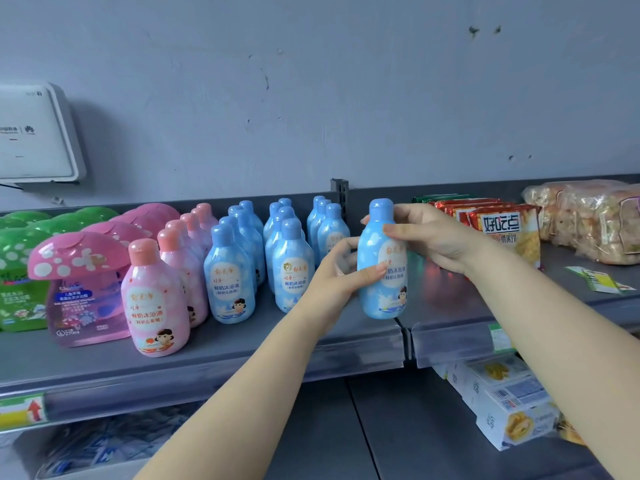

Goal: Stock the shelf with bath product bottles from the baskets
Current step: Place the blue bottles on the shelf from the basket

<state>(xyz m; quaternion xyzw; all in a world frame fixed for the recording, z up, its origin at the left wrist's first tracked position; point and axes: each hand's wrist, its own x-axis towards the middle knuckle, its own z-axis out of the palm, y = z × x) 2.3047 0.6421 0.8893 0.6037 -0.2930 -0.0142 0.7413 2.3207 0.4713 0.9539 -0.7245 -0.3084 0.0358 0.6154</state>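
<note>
The blue bath bottle [381,261] looks like stiff, smooth plastic, probably light but a little slippery, so the wide body is the safest place to hold it. It is rounded, with a blue cap, white cloud marks and a cartoon child on its label. Both hands hold it upright at the front edge of the grey shelf [207,355], just right of the blue bottle rows [287,251]. The left hand [341,273] wraps its lower body; the right hand [429,237] pinches its shoulder below the cap.
</note>
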